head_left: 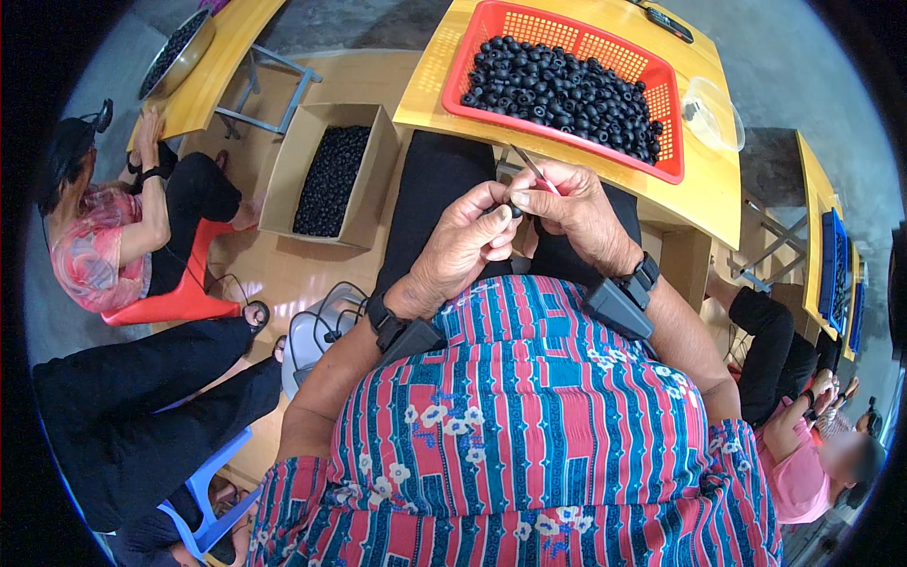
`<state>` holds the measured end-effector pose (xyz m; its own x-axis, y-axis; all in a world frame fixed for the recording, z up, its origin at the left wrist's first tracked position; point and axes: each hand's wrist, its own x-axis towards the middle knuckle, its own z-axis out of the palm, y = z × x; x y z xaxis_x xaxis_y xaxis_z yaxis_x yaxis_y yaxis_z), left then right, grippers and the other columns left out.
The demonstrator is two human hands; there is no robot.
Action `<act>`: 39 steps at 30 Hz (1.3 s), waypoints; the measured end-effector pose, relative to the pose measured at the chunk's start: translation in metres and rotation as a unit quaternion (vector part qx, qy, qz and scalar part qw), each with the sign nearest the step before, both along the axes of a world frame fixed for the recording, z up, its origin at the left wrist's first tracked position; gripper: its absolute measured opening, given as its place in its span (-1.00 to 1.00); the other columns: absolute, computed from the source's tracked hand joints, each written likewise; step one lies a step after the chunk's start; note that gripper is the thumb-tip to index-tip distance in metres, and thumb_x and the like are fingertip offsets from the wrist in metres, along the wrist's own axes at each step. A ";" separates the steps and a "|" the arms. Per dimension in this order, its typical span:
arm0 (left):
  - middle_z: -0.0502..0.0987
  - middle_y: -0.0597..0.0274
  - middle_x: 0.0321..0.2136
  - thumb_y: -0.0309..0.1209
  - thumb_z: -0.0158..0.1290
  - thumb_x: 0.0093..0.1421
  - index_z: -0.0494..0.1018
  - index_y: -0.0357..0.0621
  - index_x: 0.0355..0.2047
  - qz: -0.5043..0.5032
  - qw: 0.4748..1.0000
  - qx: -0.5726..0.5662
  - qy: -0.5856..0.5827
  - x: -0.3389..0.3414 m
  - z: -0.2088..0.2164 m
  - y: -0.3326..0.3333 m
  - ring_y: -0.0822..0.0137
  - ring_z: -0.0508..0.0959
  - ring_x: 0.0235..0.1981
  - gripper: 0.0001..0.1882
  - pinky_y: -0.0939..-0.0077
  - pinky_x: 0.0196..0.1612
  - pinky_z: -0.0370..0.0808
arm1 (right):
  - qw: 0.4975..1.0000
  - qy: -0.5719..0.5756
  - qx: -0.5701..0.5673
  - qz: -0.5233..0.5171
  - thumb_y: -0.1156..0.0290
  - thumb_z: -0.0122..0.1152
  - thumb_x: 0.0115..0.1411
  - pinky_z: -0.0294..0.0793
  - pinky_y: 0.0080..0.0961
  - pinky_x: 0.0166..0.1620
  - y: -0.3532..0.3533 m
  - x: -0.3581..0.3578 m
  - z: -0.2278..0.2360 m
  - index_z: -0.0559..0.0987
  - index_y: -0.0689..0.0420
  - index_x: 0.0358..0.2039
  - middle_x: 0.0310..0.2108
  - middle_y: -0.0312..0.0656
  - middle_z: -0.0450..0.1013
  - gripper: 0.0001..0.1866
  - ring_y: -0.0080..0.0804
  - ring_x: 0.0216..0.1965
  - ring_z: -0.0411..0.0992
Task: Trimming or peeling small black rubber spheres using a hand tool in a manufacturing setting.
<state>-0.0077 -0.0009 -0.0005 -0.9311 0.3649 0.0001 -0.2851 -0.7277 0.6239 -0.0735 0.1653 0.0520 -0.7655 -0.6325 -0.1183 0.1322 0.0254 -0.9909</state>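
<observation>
One black piece (515, 211) | in left grip (461, 236) | beside right grip (581, 215) with tool (531, 165)

From here I see small round black pieces (557, 90), a red rectangular plastic basket (460, 71), a smooth yellow tabletop (430, 85), a pink-and-blue striped, white-flowered fabric top (529, 406).

The left hand (463, 241) and right hand (581, 217) covered most of the small black piece (516, 211) between them, and the right hand's fingers hid part of the slim tool (529, 164), so neither full shape could be told. The black pieces (331, 180) in the cardboard box (374, 175) were too small to make out singly, as were the contents of the clear container (729, 123). The lower edge cut off the patterned garment (529, 416), the dark rim cropped the person in black trousers (132, 397), and the head (858, 463) of the co-worker in pink (801, 477) was blurred.
</observation>
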 end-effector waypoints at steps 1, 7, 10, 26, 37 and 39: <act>0.22 0.49 -0.50 -0.32 -0.02 0.29 0.35 -0.07 -0.17 -0.001 1.000 0.000 0.000 -0.001 0.001 0.000 0.66 0.17 -0.52 -0.83 0.80 -0.50 0.15 | 1.000 0.000 0.009 0.000 0.49 0.21 0.14 0.42 -0.65 -0.18 0.001 -0.001 0.000 0.58 0.23 -0.34 -0.40 -0.35 0.50 -0.90 -0.66 -0.30 0.42; 0.22 0.45 -0.49 -0.34 -0.03 0.29 0.34 -0.09 -0.16 -0.027 1.000 0.009 0.006 -0.002 -0.001 -0.001 0.61 0.17 -0.51 -0.83 0.78 -0.49 0.15 | 0.993 0.015 0.052 -0.106 0.48 0.20 0.14 0.41 -0.67 -0.16 0.000 -0.001 0.001 0.57 0.22 -0.30 -0.36 -0.38 0.49 -0.87 -0.66 -0.28 0.41; 0.26 0.38 -0.43 -0.30 -0.06 0.30 0.33 -0.08 -0.13 -0.033 0.993 0.102 -0.055 0.001 0.002 -0.003 0.55 0.22 -0.49 -0.80 0.75 -0.49 0.19 | 0.990 0.023 0.013 -0.137 0.42 0.18 0.18 0.19 -0.74 -0.42 0.007 -0.012 0.004 0.57 0.16 -0.30 -0.50 -0.48 0.36 -0.89 -0.76 -0.49 0.22; 0.35 0.35 -0.40 -0.27 -0.09 0.32 0.35 -0.06 -0.29 -0.058 0.971 0.142 -0.185 -0.003 -0.021 -0.008 0.55 0.30 -0.50 -0.85 0.80 -0.56 0.22 | 0.864 0.399 0.309 -0.014 0.57 0.26 -0.03 0.46 -0.47 -0.13 0.008 -0.098 0.029 0.62 0.16 -0.28 -0.34 -0.14 0.54 -0.76 -0.31 -0.30 0.49; 0.31 0.38 -0.40 -0.25 -0.13 0.35 0.32 -0.07 -0.32 -0.041 0.974 0.105 -0.198 -0.003 -0.014 -0.006 0.60 0.28 -0.49 -0.81 0.84 -0.57 0.20 | 0.693 0.565 0.438 0.091 0.47 0.25 -0.03 0.49 -0.27 -0.19 -0.004 -0.109 0.033 0.60 -0.01 -0.22 -0.36 -0.17 0.46 -0.70 -0.13 -0.27 0.48; 0.36 0.35 -0.43 -0.24 -0.03 0.29 0.37 -0.04 -0.33 -0.047 0.971 0.116 -0.205 -0.006 -0.015 -0.007 0.53 0.28 -0.51 -0.83 0.77 -0.56 0.24 | 0.672 0.571 0.459 0.106 0.46 0.24 -0.02 0.50 -0.28 -0.21 -0.010 -0.107 0.038 0.60 0.00 -0.23 -0.36 -0.18 0.45 -0.73 -0.15 -0.28 0.48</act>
<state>-0.0134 -0.0081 -0.0152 -0.8325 0.4832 -0.2712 -0.5472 -0.7937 0.2657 -0.1807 0.1554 0.0901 -0.5933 -0.8031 0.0545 -0.8042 0.5943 0.0025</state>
